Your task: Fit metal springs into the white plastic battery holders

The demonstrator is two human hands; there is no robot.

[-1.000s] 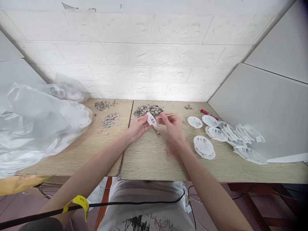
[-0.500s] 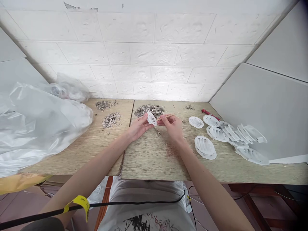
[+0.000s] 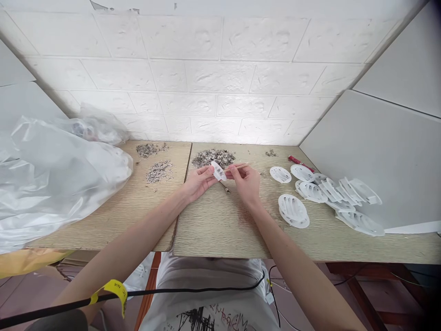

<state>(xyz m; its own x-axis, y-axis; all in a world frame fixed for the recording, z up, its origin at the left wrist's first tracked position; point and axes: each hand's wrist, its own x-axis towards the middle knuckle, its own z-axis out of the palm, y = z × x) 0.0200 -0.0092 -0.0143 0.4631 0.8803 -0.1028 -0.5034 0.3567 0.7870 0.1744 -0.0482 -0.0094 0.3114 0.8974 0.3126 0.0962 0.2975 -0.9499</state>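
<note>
My left hand (image 3: 198,182) holds a small white oval plastic part (image 3: 218,171) above the wooden table (image 3: 220,220), fingers closed round its left edge. My right hand (image 3: 245,180) is closed in a pinch on a thin wooden stick (image 3: 237,166) whose near end meets the part. Just beyond both hands lies a heap of small grey metal pieces (image 3: 212,157). A small metal piece (image 3: 225,187) lies on the table beneath the hands.
Several white oval plastic parts (image 3: 320,195) lie spread at the right, next to a red pen-like object (image 3: 298,161). Two smaller grey heaps (image 3: 156,171) lie at the left. A big clear plastic bag (image 3: 51,179) fills the left side. A grey panel (image 3: 375,156) stands at right.
Both hands have shifted very slightly, with the right hand drawing a little closer to the white part. The view has nudged a touch.
</note>
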